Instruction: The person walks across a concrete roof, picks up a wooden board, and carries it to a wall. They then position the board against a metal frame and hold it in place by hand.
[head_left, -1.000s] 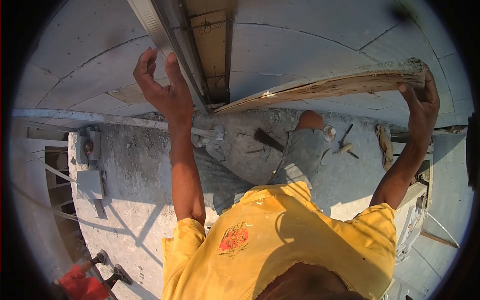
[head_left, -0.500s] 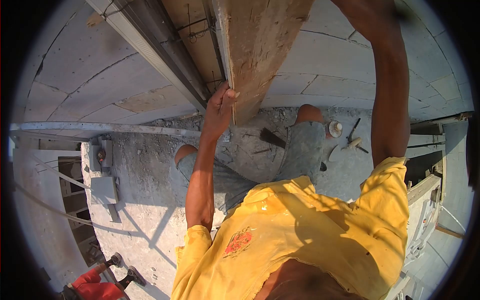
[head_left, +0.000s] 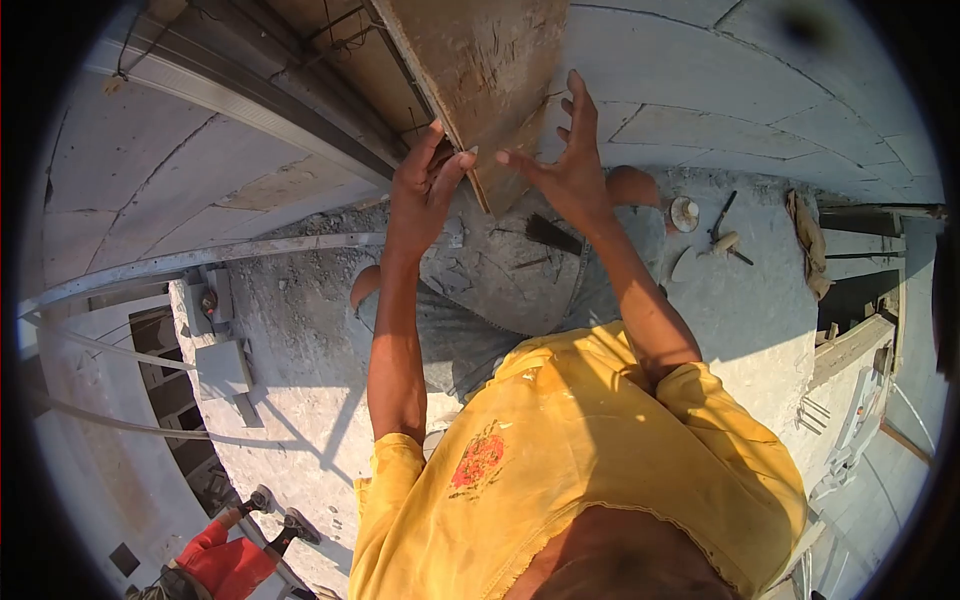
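A long wooden board (head_left: 495,60) stands in front of me, its lower end near the rubble-strewn ground. My left hand (head_left: 425,185) grips the board's left edge near that end, fingers behind and thumb in front. Just right of the board is my right hand (head_left: 572,160), its fingers spread and nothing in them, the thumb pointing at the board's face. Left of the board runs a long metal channel (head_left: 250,100), with thin wires beside it.
A dark brush (head_left: 552,235) lies between my knees. Tools (head_left: 725,240) and a round container (head_left: 684,214) are on the floor at right. Grey blocks (head_left: 222,368) sit at left. Another person in red (head_left: 225,565) is at lower left. A block wall (head_left: 720,90) rises ahead.
My right hand has come down from the upper right to beside the board. The view has shifted, and the board appears further left, with my left hand still on its edge.
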